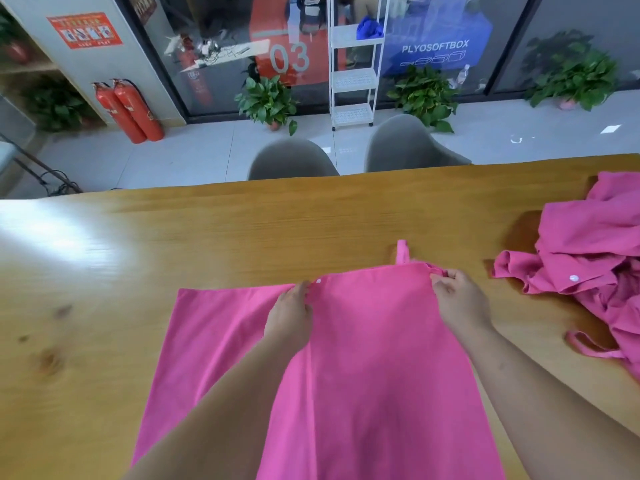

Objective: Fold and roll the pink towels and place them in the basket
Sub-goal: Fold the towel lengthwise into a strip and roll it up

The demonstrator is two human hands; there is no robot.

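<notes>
A pink towel (374, 358) lies spread on the wooden table (207, 244) in front of me, its right part folded over the left. A hanging loop sticks out at its far edge and a small white snap shows near the fold. My left hand (291, 317) pinches the folded layer's far left corner by the snap. My right hand (459, 299) pinches the far right corner. A heap of crumpled pink towels (595, 258) sits at the right edge of the table. No basket is in view.
Two grey chairs (292, 161) stand against the table's far side. Beyond them are potted plants (268, 100), a white shelf rack (353, 64), two red fire extinguishers (128, 110) and a glass wall.
</notes>
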